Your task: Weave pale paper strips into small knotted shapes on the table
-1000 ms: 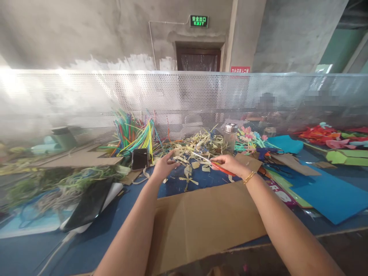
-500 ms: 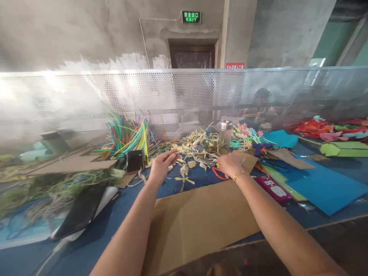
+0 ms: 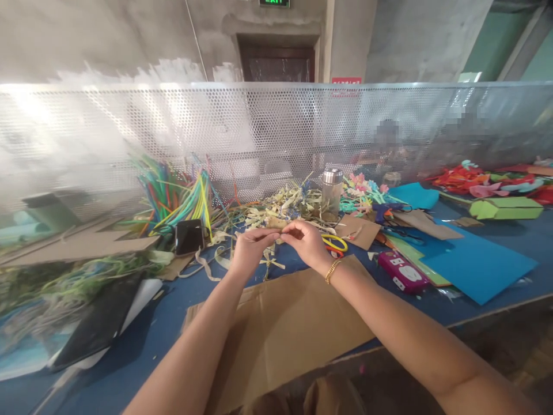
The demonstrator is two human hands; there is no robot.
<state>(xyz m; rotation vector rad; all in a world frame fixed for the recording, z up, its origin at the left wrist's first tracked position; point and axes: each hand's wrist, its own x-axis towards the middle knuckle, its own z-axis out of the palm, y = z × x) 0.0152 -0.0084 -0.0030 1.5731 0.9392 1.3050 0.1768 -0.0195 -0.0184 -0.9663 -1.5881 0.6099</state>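
Note:
My left hand (image 3: pixel 253 248) and my right hand (image 3: pixel 306 245) meet over the table, both closed in a pinch with fingertips touching or nearly so. What lies between them is too small to make out. A pale yellow-brown piece (image 3: pixel 276 222) shows just above the fingertips; whether it is held I cannot tell. Behind the hands lies a heap of pale yellow strips (image 3: pixel 298 202) with bits of blue. A knotted pale strip (image 3: pixel 271 263) rests on the blue table below them. Scissors with yellow and orange-red handles (image 3: pixel 334 242) lie right of my right hand.
A cardboard sheet (image 3: pixel 294 323) lies in front of me. Colourful sticks (image 3: pixel 181 199), a phone (image 3: pixel 189 237) and green stringy material (image 3: pixel 103 282) are left. Toward the right are a bottle (image 3: pixel 332 193), a purple case (image 3: pixel 401 271) and blue sheets (image 3: pixel 479 265). A perforated metal screen (image 3: pixel 233 127) stands behind.
My right hand has left the scissors and moved left to meet my left hand. The scissors now lie free on the table. The view has tilted down slightly.

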